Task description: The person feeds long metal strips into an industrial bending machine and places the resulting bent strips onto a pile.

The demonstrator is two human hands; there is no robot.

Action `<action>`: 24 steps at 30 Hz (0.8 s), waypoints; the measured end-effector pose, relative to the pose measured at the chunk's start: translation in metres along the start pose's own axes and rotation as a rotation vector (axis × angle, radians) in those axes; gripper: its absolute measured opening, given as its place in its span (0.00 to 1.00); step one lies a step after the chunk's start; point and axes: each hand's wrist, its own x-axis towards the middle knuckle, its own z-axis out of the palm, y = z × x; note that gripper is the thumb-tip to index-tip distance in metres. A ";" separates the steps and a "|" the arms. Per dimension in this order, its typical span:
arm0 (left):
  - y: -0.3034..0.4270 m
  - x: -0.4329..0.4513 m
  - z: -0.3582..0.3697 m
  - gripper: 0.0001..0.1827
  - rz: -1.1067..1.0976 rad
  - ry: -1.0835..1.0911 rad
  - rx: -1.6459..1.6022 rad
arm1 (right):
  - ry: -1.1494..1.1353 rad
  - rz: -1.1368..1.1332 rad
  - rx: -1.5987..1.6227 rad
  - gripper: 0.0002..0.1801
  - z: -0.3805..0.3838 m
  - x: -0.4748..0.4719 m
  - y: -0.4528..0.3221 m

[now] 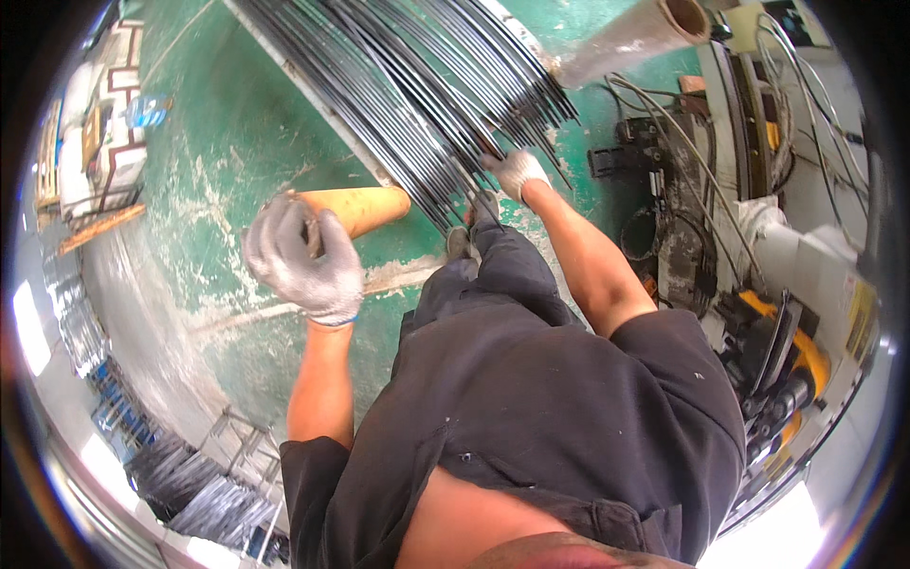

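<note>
Many long, thin dark metal rods (398, 92) lie side by side across a support, their near ends pointing towards my feet. My right hand (517, 174), in a whitish knit glove, is closed round rod ends at the near edge of the layer; its fingertips are partly hidden. To the left, my left hand (306, 256), in a grey-white glove, is curled at the upper end of a yellow tube (362, 208). A dark gap shows between its thumb and fingers. Whether it grips the tube's rim or something thin cannot be told.
A wide, plastic-wrapped tube (625, 43) rises beyond the rods at right. Machinery (668, 199) with hanging cables stands close on my right. A pale support beam (320, 107) runs along the rods' left side. Wooden pallets (103, 227) and stacked stock (206, 491) are at far left.
</note>
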 end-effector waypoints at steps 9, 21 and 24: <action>0.062 -0.160 0.123 0.19 -0.689 -0.806 -1.008 | 0.076 0.302 -0.145 0.35 0.039 -0.286 0.151; 0.148 -0.190 0.114 0.09 -1.888 -0.936 -1.910 | 0.721 0.355 -0.398 0.13 0.158 -0.524 0.306; 0.178 -0.195 0.071 0.04 -1.373 -1.111 -1.863 | 0.684 0.409 -0.361 0.09 0.154 -0.565 0.357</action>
